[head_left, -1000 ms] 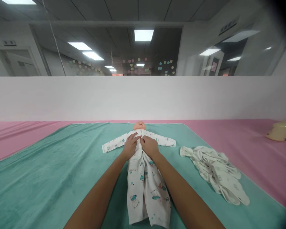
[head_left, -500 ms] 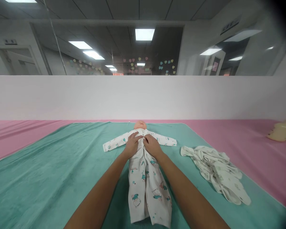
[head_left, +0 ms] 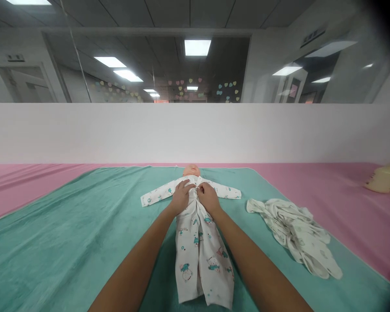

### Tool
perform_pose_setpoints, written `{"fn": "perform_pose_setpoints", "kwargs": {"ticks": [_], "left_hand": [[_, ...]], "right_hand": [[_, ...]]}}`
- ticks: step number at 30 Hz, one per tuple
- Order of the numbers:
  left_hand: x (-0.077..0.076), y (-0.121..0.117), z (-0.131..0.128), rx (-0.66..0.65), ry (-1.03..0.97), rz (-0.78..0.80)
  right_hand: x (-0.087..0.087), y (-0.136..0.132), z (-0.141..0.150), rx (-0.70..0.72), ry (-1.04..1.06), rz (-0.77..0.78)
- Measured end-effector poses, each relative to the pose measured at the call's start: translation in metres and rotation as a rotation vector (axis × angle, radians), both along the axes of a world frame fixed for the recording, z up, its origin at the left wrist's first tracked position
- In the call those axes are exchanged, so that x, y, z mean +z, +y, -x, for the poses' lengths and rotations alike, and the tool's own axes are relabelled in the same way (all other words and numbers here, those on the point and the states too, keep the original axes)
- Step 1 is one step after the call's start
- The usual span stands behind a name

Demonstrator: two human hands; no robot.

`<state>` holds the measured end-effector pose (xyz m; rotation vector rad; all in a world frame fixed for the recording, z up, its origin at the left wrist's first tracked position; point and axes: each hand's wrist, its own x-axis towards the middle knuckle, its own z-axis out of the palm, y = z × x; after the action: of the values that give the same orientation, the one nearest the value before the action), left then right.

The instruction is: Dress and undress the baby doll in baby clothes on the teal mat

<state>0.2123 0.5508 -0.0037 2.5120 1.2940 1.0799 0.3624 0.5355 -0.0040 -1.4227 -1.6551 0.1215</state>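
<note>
A baby doll [head_left: 191, 170] lies on its back, head at the far end, on a teal sheet [head_left: 84, 242]. It wears a white baby gown [head_left: 203, 260] printed with small teal and brown figures, its sleeves spread to both sides. Over the chest, my left hand [head_left: 181, 197] rests on the gown with its fingers bent toward the middle. Facing it, my right hand [head_left: 208, 197] has its fingertips pinched at the gown's front opening, close to the left fingertips. The small bit of fabric or fastening between them is largely covered by the fingers.
Right of the doll lies a crumpled white printed garment [head_left: 295, 236]. A pink cover [head_left: 338, 203] shows around the teal sheet. Near the right edge is a pale yellow object [head_left: 384, 178], partly cut off. Behind stands a low white wall [head_left: 195, 132] with a glass panel above.
My right hand has shifted very slightly right, its fingertips still at the gown's front. My left hand, the doll and the crumpled garment stay where they were.
</note>
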Motion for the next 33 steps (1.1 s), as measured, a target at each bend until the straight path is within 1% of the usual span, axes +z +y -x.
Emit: {"fn": "perform_pose_setpoints", "kwargs": {"ticks": [3, 6, 10, 13, 17, 20, 23, 25, 28, 33], "left_hand": [[0.001, -0.004, 0.000, 0.005, 0.008, 0.010], [0.001, -0.007, -0.001, 0.012, -0.007, -0.011], [-0.001, -0.009, -0.002, -0.009, -0.037, -0.067], [-0.006, -0.014, 0.001, -0.013, -0.024, -0.103], [-0.015, -0.027, 0.012, -0.082, -0.013, -0.107], [-0.019, -0.036, 0.018, -0.127, -0.030, -0.074], [-0.018, -0.040, 0.019, -0.111, -0.043, -0.022], [-0.016, -0.041, 0.018, -0.100, -0.043, -0.004], [-0.013, -0.041, 0.017, -0.094, -0.028, -0.003], [-0.012, -0.043, 0.017, -0.084, -0.021, -0.001]], "right_hand": [[-0.005, 0.004, -0.005, -0.067, 0.102, 0.028], [-0.006, 0.003, -0.007, -0.104, 0.174, 0.047], [-0.001, -0.015, -0.002, -0.107, 0.182, 0.013], [0.001, -0.038, 0.003, -0.044, 0.092, -0.042], [-0.002, -0.062, 0.005, 0.077, -0.196, -0.033], [-0.003, -0.067, 0.006, 0.065, -0.345, 0.006], [-0.002, -0.066, 0.008, 0.026, -0.387, 0.030], [-0.001, -0.066, 0.008, 0.031, -0.400, 0.013], [0.000, -0.066, 0.004, 0.066, -0.397, -0.020], [-0.003, -0.065, -0.004, 0.152, -0.327, -0.017]]}}
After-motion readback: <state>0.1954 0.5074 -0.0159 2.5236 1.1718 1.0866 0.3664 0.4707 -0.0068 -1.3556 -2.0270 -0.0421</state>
